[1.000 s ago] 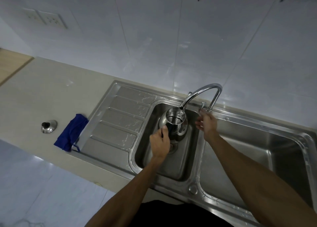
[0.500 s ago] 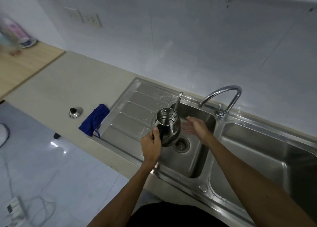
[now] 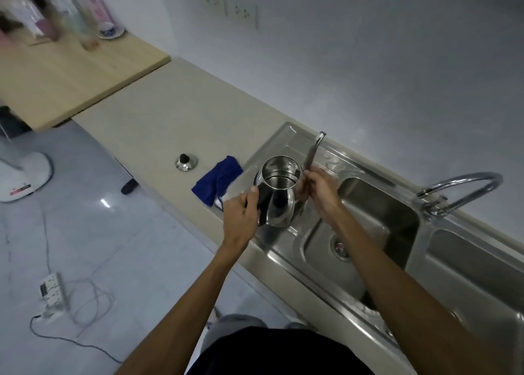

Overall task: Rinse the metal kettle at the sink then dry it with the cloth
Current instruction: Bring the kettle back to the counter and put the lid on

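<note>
The shiny metal kettle point(image 3: 279, 196), lidless and upright, hangs just above the sink's ribbed drainboard point(image 3: 286, 142). My left hand point(image 3: 241, 213) grips its black handle. My right hand point(image 3: 320, 187) holds the base of its long thin spout, which points up and away. The blue cloth point(image 3: 217, 180) lies crumpled on the beige counter, just left of the drainboard and close to the kettle. The kettle's lid point(image 3: 185, 162) rests on the counter left of the cloth. The left sink basin point(image 3: 377, 218) with its drain is to the right of my hands.
The curved tap point(image 3: 459, 187) stands at the back between the two basins; no water is visible running. A wooden table point(image 3: 71, 71) with bottles adjoins the counter at far left. On the floor sit a fan base point(image 3: 25, 176) and a power strip point(image 3: 52, 289) with cables.
The kettle has moved left, from under the tap over the basin to above the drainboard. My right hand left the tap and took hold of the spout. My view swung left.
</note>
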A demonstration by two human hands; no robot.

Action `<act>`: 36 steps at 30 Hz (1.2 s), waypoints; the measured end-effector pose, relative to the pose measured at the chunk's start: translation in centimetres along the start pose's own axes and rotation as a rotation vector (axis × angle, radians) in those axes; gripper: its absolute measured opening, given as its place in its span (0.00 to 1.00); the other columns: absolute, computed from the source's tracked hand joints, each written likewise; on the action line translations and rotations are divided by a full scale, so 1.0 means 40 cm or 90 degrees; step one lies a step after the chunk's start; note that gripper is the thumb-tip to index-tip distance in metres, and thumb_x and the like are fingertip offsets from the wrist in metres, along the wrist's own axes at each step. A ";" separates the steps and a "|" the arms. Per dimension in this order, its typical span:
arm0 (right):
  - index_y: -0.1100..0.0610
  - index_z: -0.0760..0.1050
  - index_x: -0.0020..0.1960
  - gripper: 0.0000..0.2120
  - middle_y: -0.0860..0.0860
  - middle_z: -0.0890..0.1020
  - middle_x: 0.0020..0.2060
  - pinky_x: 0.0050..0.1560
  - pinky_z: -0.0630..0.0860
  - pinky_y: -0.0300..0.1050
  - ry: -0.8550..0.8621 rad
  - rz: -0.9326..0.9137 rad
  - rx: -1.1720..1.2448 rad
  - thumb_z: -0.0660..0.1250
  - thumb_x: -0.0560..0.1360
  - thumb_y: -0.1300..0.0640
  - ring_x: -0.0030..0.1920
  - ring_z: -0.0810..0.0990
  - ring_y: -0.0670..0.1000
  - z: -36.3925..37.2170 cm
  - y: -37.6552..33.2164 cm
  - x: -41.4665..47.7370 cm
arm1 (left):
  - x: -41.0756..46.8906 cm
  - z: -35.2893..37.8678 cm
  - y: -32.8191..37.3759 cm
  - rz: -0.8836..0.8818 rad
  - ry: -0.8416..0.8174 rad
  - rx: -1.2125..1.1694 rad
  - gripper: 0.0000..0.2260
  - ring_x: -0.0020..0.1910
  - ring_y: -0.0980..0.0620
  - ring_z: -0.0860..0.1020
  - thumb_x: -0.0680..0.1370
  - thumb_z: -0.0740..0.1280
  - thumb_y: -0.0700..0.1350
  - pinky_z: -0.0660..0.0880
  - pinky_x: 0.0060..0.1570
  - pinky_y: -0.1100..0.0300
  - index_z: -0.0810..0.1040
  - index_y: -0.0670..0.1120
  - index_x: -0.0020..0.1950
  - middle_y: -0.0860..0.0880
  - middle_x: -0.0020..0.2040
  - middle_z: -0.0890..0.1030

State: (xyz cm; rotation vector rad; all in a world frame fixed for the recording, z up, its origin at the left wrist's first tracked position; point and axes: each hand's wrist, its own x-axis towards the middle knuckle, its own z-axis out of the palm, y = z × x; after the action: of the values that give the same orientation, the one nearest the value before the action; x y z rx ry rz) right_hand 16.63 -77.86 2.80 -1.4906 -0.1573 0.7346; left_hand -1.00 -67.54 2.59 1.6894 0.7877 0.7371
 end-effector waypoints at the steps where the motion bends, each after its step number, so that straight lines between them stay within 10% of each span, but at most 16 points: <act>1: 0.61 0.74 0.48 0.07 0.53 0.82 0.27 0.28 0.77 0.40 0.008 0.008 0.017 0.58 0.81 0.65 0.27 0.81 0.49 0.050 0.002 0.009 | 0.026 -0.042 -0.016 -0.003 -0.007 -0.006 0.24 0.23 0.57 0.67 0.79 0.58 0.60 0.64 0.26 0.63 0.68 0.53 0.25 0.55 0.21 0.69; 8: 0.57 0.77 0.41 0.09 0.50 0.81 0.28 0.25 0.71 0.38 0.074 0.017 0.015 0.61 0.77 0.65 0.26 0.77 0.46 0.414 -0.017 0.092 | 0.256 -0.338 -0.082 0.023 -0.045 0.009 0.24 0.20 0.58 0.63 0.80 0.59 0.57 0.59 0.24 0.70 0.65 0.53 0.24 0.55 0.20 0.66; 19: 0.62 0.79 0.46 0.06 0.61 0.78 0.42 0.48 0.73 0.55 0.051 0.020 0.029 0.63 0.77 0.63 0.45 0.76 0.58 0.818 -0.025 0.341 | 0.657 -0.682 -0.157 -0.034 -0.151 0.047 0.25 0.21 0.55 0.67 0.83 0.60 0.53 0.65 0.22 0.64 0.69 0.45 0.27 0.48 0.23 0.71; 36: 0.60 0.74 0.41 0.08 0.58 0.74 0.36 0.36 0.67 0.42 0.134 0.127 0.008 0.63 0.75 0.71 0.34 0.71 0.51 1.101 -0.014 0.775 | 1.261 -0.785 -0.369 -0.076 -0.292 0.246 0.24 0.32 0.50 0.71 0.84 0.58 0.53 0.68 0.35 0.56 0.75 0.35 0.39 0.45 0.34 0.77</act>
State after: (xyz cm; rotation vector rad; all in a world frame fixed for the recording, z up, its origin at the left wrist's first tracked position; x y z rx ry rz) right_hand 17.78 -24.25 -2.10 -1.5752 0.1576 0.7308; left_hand 1.66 -6.45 -0.34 2.0327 0.7227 0.0999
